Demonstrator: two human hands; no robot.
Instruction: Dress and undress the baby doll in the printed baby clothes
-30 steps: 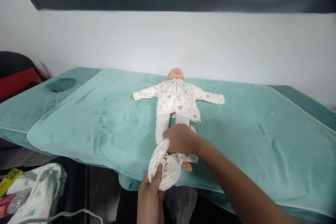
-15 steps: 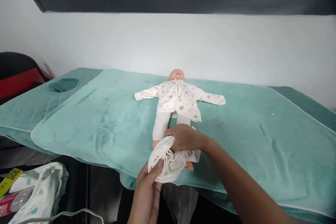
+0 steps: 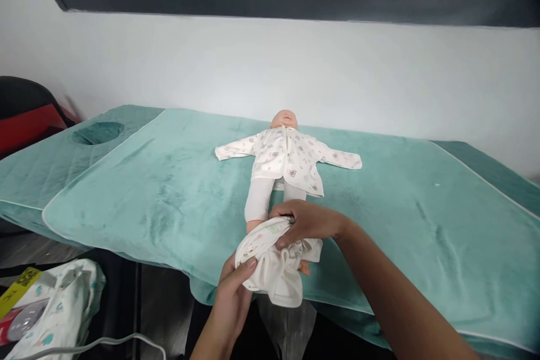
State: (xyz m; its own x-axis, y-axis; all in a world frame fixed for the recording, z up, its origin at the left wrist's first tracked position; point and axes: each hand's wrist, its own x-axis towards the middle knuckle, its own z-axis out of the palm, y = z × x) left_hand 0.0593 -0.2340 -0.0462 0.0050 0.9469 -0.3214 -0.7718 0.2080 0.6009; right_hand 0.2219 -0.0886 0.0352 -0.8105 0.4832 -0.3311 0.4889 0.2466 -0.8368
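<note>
A baby doll (image 3: 284,119) lies on its back, head towards the wall, in a white printed jacket (image 3: 287,158) with both sleeves spread and in white leggings (image 3: 259,200). Over its lower legs, a bunched white printed baby garment (image 3: 270,259) is held between my two hands. My left hand (image 3: 236,284) grips its near left side, thumb on top. My right hand (image 3: 306,222) pinches its upper edge, close to the doll's shin. One bare foot (image 3: 304,267) shows to the right of the cloth; the other is hidden behind it.
The doll rests on a green plush cover (image 3: 147,197) over a massage bed with a face hole (image 3: 99,133) at left. At lower left are a printed cloth (image 3: 71,304), a bottle (image 3: 27,320) and a cable (image 3: 122,338). A white wall (image 3: 270,67) rises behind.
The gathered garment has loosened, and its near part now hangs lower between my hands. My right hand has shifted slightly right, its thumb now visible on the cloth. The doll has stayed put.
</note>
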